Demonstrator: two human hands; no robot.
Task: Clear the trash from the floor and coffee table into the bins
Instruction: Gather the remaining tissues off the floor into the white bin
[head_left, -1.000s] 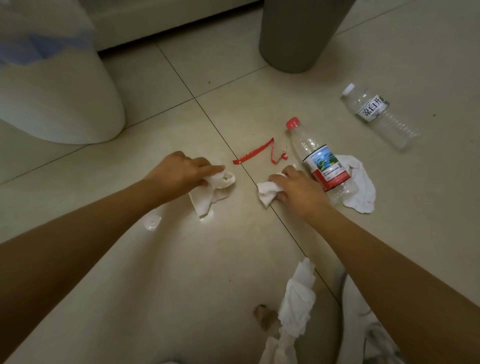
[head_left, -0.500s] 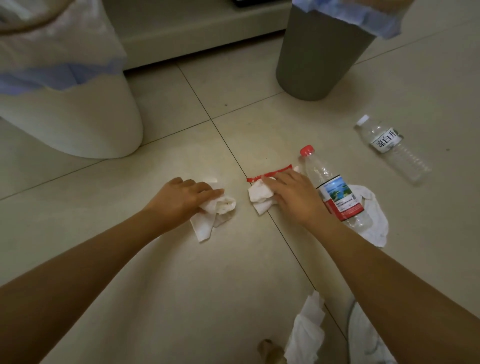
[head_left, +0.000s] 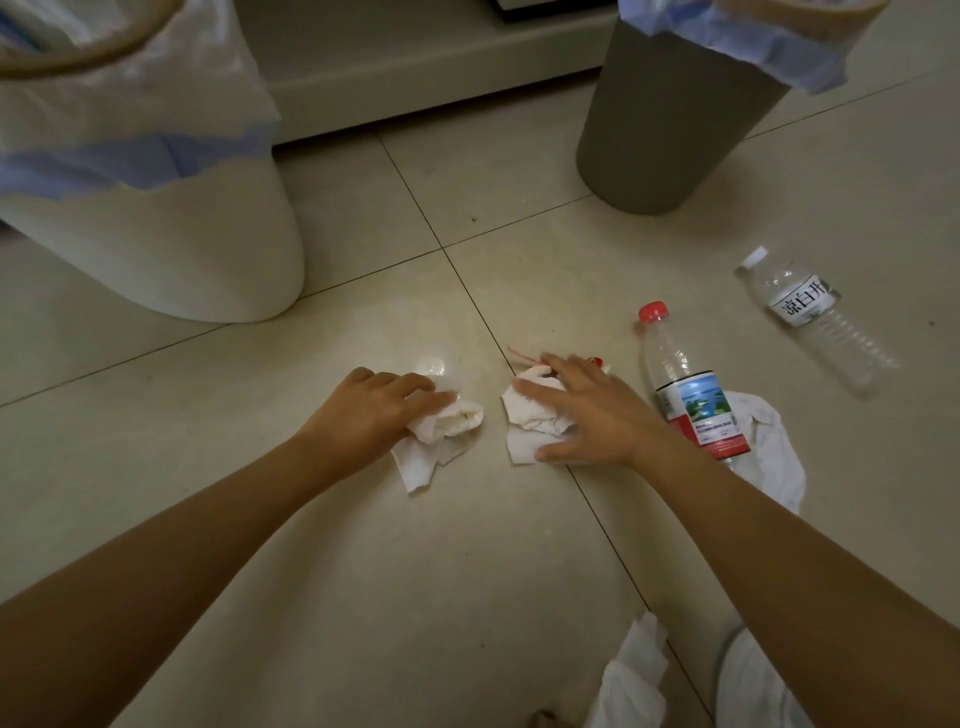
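Tissues (head_left: 447, 426) under both hands; bins' (head_left: 670, 130) contents seemingly hidden.

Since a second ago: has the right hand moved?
Yes. The right hand went forward alongside the lying red-capped bottle, onto the red strip.

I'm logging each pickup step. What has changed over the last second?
The right hand, carrying its tissue, slid forward onto the red wrapper strip and now covers most of it. The left hand kept its grip on its own tissue. Both bottles stayed put.
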